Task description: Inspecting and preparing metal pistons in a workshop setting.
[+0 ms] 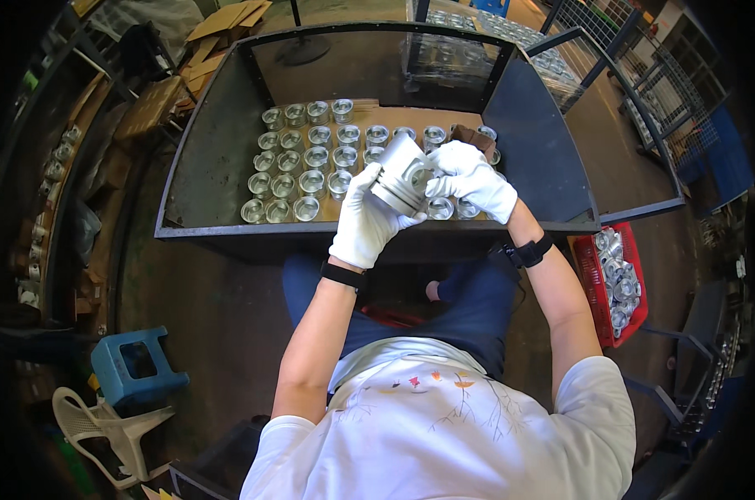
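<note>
A shiny metal piston (405, 177) is raised over the front of a dark metal-walled bench, tilted, with its round side hole turned toward my right hand. My left hand (367, 218), in a white glove, grips it from the left and below, around the grooved end. My right hand (470, 177), also gloved in white, is closed with its fingertips bent in at the hole; what they hold, if anything, is hidden. Just behind the right hand's knuckles is a brown piece (475, 138) like a cloth or pad; whether the hand touches it I cannot tell. Rows of similar pistons (312, 182) stand beyond.
Raised dark walls (534, 137) edge the bench, with cardboard (427, 119) under the pistons. A red crate (590, 279) of metal parts stands at the right. To the left are a blue stool (136, 367) and a pale plastic chair (111, 433). Wire cages stand far right.
</note>
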Demonstrator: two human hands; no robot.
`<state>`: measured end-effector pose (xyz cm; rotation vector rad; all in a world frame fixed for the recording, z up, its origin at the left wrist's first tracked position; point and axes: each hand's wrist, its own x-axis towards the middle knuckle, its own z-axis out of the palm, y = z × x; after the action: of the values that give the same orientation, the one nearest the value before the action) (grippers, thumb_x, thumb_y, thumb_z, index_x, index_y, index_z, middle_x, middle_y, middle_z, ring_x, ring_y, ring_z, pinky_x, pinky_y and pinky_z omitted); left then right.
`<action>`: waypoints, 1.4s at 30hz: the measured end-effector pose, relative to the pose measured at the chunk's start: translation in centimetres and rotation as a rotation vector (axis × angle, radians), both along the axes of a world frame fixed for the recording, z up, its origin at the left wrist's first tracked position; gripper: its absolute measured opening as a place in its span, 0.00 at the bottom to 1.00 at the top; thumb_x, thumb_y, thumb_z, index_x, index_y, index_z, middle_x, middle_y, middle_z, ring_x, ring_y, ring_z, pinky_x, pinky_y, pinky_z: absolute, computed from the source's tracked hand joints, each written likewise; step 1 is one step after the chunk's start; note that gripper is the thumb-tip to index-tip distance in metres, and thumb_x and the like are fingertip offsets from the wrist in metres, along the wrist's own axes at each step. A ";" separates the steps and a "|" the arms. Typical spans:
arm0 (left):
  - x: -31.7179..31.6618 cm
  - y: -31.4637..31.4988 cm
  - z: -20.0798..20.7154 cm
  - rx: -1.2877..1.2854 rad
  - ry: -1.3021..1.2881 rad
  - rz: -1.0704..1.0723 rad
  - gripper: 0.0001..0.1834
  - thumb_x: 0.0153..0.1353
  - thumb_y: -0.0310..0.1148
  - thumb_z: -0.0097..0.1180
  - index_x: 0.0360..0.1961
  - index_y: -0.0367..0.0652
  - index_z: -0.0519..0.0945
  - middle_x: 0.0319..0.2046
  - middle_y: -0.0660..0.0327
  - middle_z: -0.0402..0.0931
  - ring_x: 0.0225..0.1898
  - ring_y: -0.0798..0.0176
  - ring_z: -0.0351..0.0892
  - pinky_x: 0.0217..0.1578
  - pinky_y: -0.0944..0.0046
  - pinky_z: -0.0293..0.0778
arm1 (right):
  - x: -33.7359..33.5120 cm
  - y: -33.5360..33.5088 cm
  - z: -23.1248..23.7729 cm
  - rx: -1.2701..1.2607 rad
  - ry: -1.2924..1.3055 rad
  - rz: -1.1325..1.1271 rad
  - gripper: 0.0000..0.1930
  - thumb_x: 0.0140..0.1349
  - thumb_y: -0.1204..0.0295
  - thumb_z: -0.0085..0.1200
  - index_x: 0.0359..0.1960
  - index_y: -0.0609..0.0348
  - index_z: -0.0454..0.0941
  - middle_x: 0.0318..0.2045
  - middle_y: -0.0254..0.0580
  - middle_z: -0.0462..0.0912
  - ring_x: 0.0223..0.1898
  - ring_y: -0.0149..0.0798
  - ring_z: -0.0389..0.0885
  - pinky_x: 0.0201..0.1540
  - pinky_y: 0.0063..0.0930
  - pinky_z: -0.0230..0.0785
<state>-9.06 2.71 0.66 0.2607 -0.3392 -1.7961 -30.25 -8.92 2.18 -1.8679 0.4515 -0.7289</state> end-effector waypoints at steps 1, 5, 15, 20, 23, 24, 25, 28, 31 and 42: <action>0.2 -0.1 0.1 -0.026 0.040 -0.026 0.33 0.64 0.47 0.54 0.64 0.39 0.65 0.61 0.47 0.69 0.58 0.45 0.74 0.55 0.40 0.75 | 0.2 0.3 0.4 -0.003 0.000 0.001 0.21 0.58 0.65 0.65 0.52 0.61 0.79 0.45 0.42 0.79 0.49 0.39 0.77 0.51 0.33 0.70; -0.9 1.3 0.9 0.014 -0.264 0.354 0.30 0.62 0.37 0.60 0.63 0.45 0.64 0.59 0.52 0.68 0.59 0.51 0.72 0.56 0.47 0.75 | 1.4 2.4 6.0 -0.067 0.244 -0.040 0.21 0.57 0.61 0.66 0.47 0.63 0.81 0.37 0.43 0.82 0.43 0.35 0.80 0.46 0.31 0.72; -2.3 0.7 -1.9 -0.078 -0.620 0.722 0.37 0.54 0.31 0.68 0.64 0.44 0.65 0.58 0.58 0.67 0.59 0.60 0.69 0.59 0.58 0.70 | 4.8 4.3 3.5 -0.484 0.304 -0.548 0.19 0.58 0.52 0.63 0.36 0.57 0.86 0.23 0.45 0.81 0.27 0.48 0.80 0.33 0.43 0.71; -3.0 1.9 -0.5 -0.025 -0.568 0.651 0.36 0.54 0.31 0.68 0.64 0.43 0.65 0.58 0.58 0.67 0.60 0.59 0.69 0.58 0.57 0.71 | 4.6 2.8 1.7 -0.818 0.187 -0.557 0.11 0.66 0.63 0.55 0.38 0.54 0.87 0.24 0.43 0.81 0.27 0.45 0.80 0.33 0.39 0.74; -3.1 2.4 0.4 -0.006 -0.459 0.558 0.34 0.56 0.33 0.66 0.63 0.43 0.66 0.57 0.57 0.68 0.59 0.57 0.71 0.57 0.54 0.73 | 4.1 1.1 0.5 -0.574 0.126 -0.569 0.10 0.68 0.65 0.53 0.40 0.54 0.86 0.25 0.43 0.82 0.29 0.43 0.81 0.35 0.36 0.75; -2.9 2.6 0.3 -0.016 -0.412 0.522 0.33 0.58 0.34 0.64 0.63 0.44 0.66 0.57 0.56 0.69 0.58 0.56 0.73 0.55 0.53 0.75 | 4.0 0.8 0.6 -0.423 0.093 -0.549 0.11 0.68 0.64 0.54 0.41 0.55 0.86 0.27 0.43 0.82 0.30 0.42 0.81 0.36 0.35 0.75; -2.6 2.6 0.3 -0.011 -0.410 0.528 0.33 0.58 0.34 0.64 0.63 0.44 0.66 0.57 0.56 0.69 0.58 0.56 0.73 0.55 0.53 0.75 | 3.5 0.5 0.7 -0.155 -0.029 -0.436 0.12 0.69 0.63 0.54 0.40 0.57 0.85 0.30 0.44 0.84 0.31 0.42 0.81 0.38 0.35 0.74; -1.1 1.6 0.5 0.026 -0.274 0.314 0.32 0.64 0.50 0.55 0.63 0.42 0.67 0.57 0.51 0.73 0.54 0.52 0.78 0.51 0.49 0.79 | 1.9 2.0 2.5 -0.286 0.072 -0.324 0.14 0.68 0.61 0.55 0.38 0.61 0.84 0.30 0.45 0.85 0.31 0.42 0.81 0.37 0.34 0.73; -0.7 1.2 1.8 0.044 -0.069 0.062 0.36 0.65 0.58 0.49 0.63 0.42 0.68 0.55 0.51 0.75 0.50 0.52 0.80 0.41 0.52 0.84 | 1.8 1.9 2.6 -0.464 0.082 -0.229 0.14 0.65 0.61 0.59 0.33 0.61 0.84 0.28 0.43 0.83 0.29 0.43 0.79 0.34 0.37 0.69; -1.8 1.1 2.0 0.105 -0.051 0.057 0.32 0.67 0.55 0.47 0.63 0.44 0.68 0.58 0.51 0.73 0.56 0.46 0.76 0.46 0.44 0.81 | 2.9 1.5 2.5 -0.026 0.086 -0.165 0.11 0.65 0.69 0.56 0.42 0.60 0.87 0.36 0.43 0.87 0.40 0.35 0.84 0.43 0.30 0.73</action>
<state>-10.85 3.78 2.65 0.3865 -0.2714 -1.7555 -27.40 -7.45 4.63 -1.9072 0.6606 -0.7690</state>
